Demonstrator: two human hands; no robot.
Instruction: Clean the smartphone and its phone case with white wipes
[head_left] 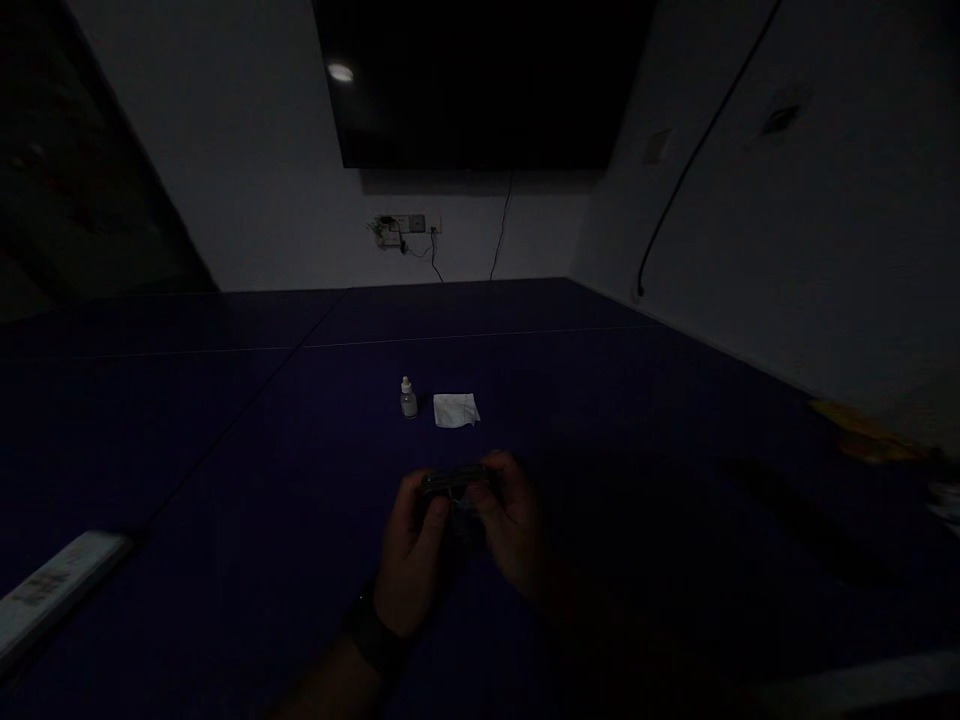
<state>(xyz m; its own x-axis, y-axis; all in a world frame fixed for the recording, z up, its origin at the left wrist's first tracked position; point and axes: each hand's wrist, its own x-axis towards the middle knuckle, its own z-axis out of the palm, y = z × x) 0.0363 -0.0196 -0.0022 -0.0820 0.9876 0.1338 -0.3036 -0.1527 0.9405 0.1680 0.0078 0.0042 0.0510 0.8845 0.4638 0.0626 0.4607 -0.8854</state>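
Observation:
Both my hands hold one small, dark, thin object (454,479) with a faintly shiny edge, low in the middle of the view; its kind is lost in the dim light. My left hand (412,540), with a dark band (375,628) on the wrist, is closed on its left end. On the right end, my right hand (511,520) is closed with thumb and fingers. Beyond the hands, a small dropper bottle (408,400) with a white cap stands upright. Just right of it lies a folded white cloth or tissue (455,410).
The surface is dark blue (300,430). A long white box-like object (64,580) lies at left, and something yellow (862,430) at right. Against the back wall are a large dark screen (487,90), sockets (409,224) and hanging cables (501,230).

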